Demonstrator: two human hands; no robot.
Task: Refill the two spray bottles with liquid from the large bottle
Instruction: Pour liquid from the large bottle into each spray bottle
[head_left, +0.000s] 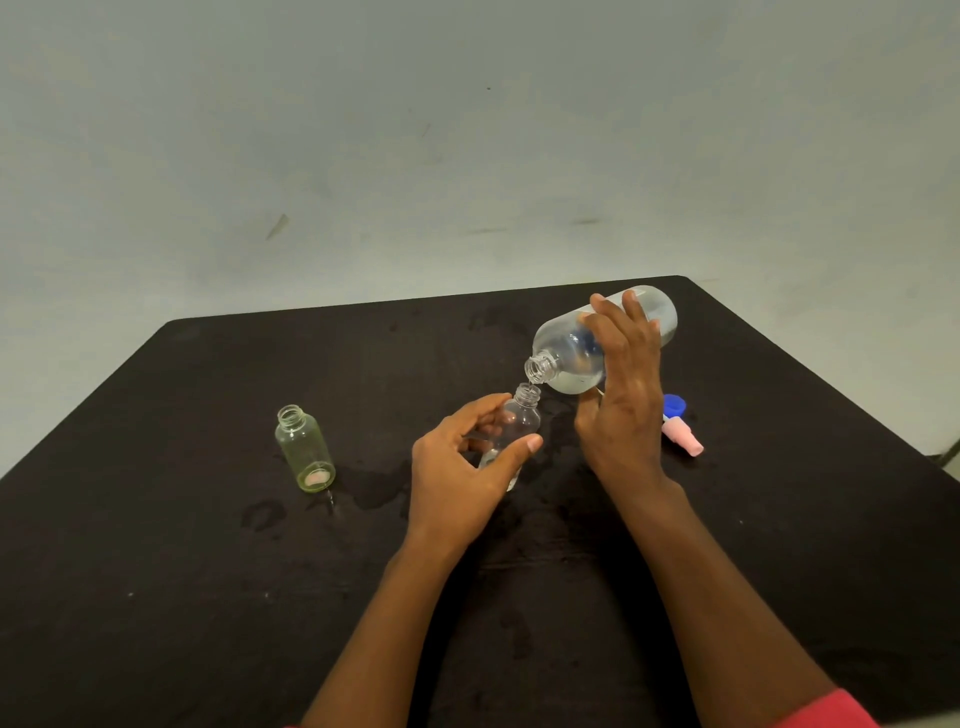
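- My right hand wraps its fingers round the large bottle, which is tipped mouth-down to the left.
- My left hand grips the clear spray bottle upright, its open neck just under that mouth.
- The greenish spray bottle stands uncapped, well apart on the left.
- A pink spray head and a blue cap lie to the right.

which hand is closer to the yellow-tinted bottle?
Left. The left hand grips the small clear bottle just right of the yellow-tinted bottle; the right hand tilts the large bottle farther right.
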